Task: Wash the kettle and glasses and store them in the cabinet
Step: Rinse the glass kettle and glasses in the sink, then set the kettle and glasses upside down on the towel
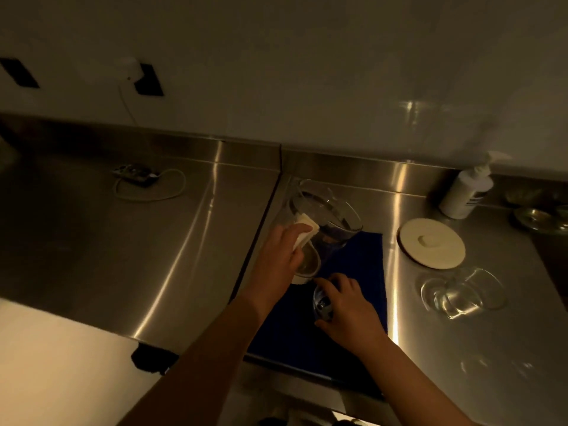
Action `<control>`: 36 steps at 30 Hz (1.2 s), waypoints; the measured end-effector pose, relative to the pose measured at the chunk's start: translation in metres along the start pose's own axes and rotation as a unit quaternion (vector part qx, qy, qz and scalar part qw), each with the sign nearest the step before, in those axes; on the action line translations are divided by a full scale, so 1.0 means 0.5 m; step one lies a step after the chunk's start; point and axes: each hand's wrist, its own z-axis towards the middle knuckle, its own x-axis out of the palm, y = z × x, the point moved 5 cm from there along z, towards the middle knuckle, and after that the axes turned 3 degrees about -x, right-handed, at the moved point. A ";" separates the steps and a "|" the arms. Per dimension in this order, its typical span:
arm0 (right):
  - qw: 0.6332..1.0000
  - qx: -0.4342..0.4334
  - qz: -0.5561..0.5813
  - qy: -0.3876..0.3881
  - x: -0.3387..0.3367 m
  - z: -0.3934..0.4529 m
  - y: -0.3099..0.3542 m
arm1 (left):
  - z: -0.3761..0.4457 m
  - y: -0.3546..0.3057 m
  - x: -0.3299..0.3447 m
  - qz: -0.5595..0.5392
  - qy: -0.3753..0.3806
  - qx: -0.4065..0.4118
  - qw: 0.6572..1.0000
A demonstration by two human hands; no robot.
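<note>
A clear glass kettle point(333, 218) with a white handle point(305, 229) stands at the far edge of a dark blue mat point(362, 262). My left hand point(278, 261) grips that handle from the left. Nearer me on the mat, my right hand point(350, 309) holds a small clear glass point(322, 300) from the right, fingers curled round it. The kettle's round white lid point(431, 242) lies flat on the steel counter to the right. In front of the lid, two clear glasses point(461, 293) sit close together. The light is dim, and the kettle's lower part is hard to read.
The steel counter point(138, 241) runs left and right under a white wall. A white pump bottle point(464, 192) stands at the back right, with small glass dishes point(541, 218) beside it. A power strip with a coiled white cable point(138, 178) lies at the back left.
</note>
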 end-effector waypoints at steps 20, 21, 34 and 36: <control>0.994 0.101 0.003 -0.046 0.058 -0.018 0.006 | 0.070 -0.016 0.048 0.113 0.052 0.175 0.977; 0.994 0.100 -0.004 -0.051 0.059 -0.019 0.007 | 0.066 -0.016 0.051 0.127 0.037 0.191 0.973; 0.995 0.064 -0.028 -0.072 0.055 -0.021 0.020 | 0.071 0.026 0.125 0.142 0.137 0.158 0.968; 0.995 0.064 -0.036 -0.069 0.055 -0.022 0.019 | 0.068 0.022 0.134 0.141 0.137 0.167 0.966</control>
